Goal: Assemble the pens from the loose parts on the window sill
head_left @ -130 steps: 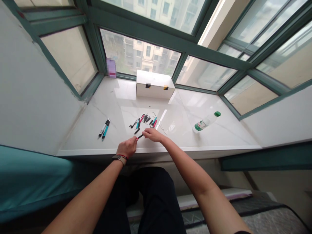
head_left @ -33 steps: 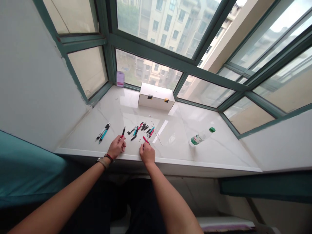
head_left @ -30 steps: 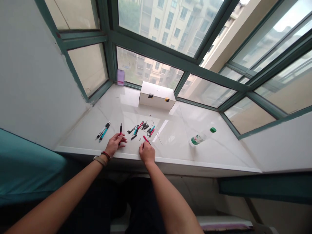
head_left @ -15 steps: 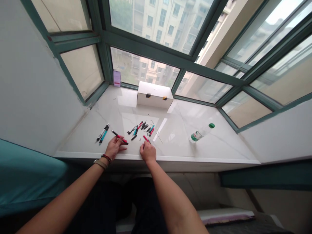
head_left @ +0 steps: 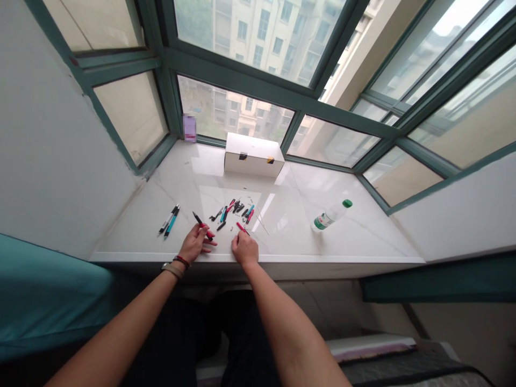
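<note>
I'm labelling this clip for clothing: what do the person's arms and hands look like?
The left hand and right hand are ungloved; no sleeves show. At the left wrist are a thin dark-red bracelet and a wider beige band; the right wrist looks unadorned.

- A box (head_left: 253,163) is sitting by the window (head_left: 242,80).
- A bottle (head_left: 323,221) is standing well to its right.
- A cloth (head_left: 48,295) is hanging at far left.

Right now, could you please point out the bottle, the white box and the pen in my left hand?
Bottle (head_left: 326,218): head view, on its label.
White box (head_left: 253,163): head view, on its front face.
Pen (head_left: 198,218) in the left hand (head_left: 194,243): head view, on the black part near its tip.
</note>
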